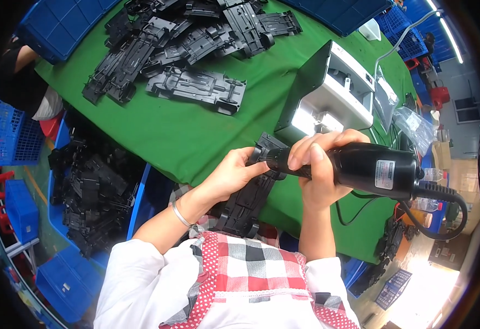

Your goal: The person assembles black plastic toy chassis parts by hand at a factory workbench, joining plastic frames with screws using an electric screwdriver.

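My right hand [323,170] is wrapped round a black corded electric screwdriver [360,164], held nearly level with its nose pointing left. That nose meets the far end of a black plastic toy car chassis [245,202], which reaches over the table's near edge against my apron. My left hand [233,172] grips the chassis by its far end, thumb beside the tool's nose. The bit and whatever it touches are hidden behind the nose and my fingers. Just beyond my hands stands a black and white screw feeder box [333,90].
Similar black chassis [196,44] lie heaped on the green-covered table [190,140] at its far side. A blue crate [136,203] of black parts stands to the left. Blue bins [64,27] line the far edge. The screwdriver's cable [462,211] loops at right. Another person's arm [23,57] shows far left.
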`<action>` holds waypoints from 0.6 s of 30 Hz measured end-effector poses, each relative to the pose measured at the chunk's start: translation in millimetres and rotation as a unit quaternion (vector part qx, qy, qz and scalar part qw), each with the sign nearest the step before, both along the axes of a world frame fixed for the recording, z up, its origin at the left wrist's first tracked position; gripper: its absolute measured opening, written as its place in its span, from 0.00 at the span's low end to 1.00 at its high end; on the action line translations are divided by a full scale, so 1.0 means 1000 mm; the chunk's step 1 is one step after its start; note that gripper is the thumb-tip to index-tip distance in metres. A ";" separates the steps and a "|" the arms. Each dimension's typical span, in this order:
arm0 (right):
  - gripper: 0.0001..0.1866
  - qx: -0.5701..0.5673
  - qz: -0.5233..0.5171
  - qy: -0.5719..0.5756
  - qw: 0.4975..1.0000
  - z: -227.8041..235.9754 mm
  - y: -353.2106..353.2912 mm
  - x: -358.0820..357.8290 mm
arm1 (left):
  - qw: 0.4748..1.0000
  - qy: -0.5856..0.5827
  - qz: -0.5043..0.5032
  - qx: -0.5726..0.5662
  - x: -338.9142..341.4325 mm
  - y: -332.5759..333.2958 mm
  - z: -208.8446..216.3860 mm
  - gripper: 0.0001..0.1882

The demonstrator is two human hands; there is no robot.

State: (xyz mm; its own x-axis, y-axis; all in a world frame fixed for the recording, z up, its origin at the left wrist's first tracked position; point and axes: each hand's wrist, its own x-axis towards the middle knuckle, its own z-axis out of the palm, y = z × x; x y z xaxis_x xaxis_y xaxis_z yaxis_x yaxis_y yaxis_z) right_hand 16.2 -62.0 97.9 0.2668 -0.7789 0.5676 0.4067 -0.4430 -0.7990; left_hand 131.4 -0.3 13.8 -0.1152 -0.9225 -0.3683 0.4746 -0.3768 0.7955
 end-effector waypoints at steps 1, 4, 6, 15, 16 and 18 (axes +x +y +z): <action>0.16 0.001 0.001 0.000 1.000 0.000 0.000 0.000 | 1.000 0.000 0.001 0.001 -0.001 0.000 -0.001 0.09; 0.17 0.012 0.018 0.025 0.999 -0.002 0.003 0.005 | 1.000 -0.019 0.002 -0.006 -0.003 0.000 -0.011 0.10; 0.17 -0.045 0.019 0.087 0.995 -0.007 0.001 0.000 | 0.999 -0.027 0.020 -0.023 -0.006 0.000 -0.013 0.10; 0.16 -0.006 -0.001 -0.137 0.991 0.027 -0.012 -0.042 | 0.973 0.068 -0.213 -0.062 0.005 0.042 0.016 0.18; 0.15 -0.022 -0.053 -0.138 0.989 0.036 -0.016 -0.051 | 0.956 0.134 -0.260 0.027 0.008 0.053 0.013 0.21; 0.15 -0.034 -0.126 -0.116 0.985 0.043 -0.027 -0.062 | 0.929 0.064 -0.361 -0.054 0.020 0.058 0.010 0.25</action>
State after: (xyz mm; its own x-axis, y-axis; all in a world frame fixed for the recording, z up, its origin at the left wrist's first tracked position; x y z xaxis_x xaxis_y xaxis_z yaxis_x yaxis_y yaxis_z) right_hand -45.8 -89.0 141.3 -0.0724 -0.7617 0.6439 0.4445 -0.6026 -0.6628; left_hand 151.5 58.0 24.0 -0.7545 -0.6188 -0.2185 0.2228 -0.5547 0.8016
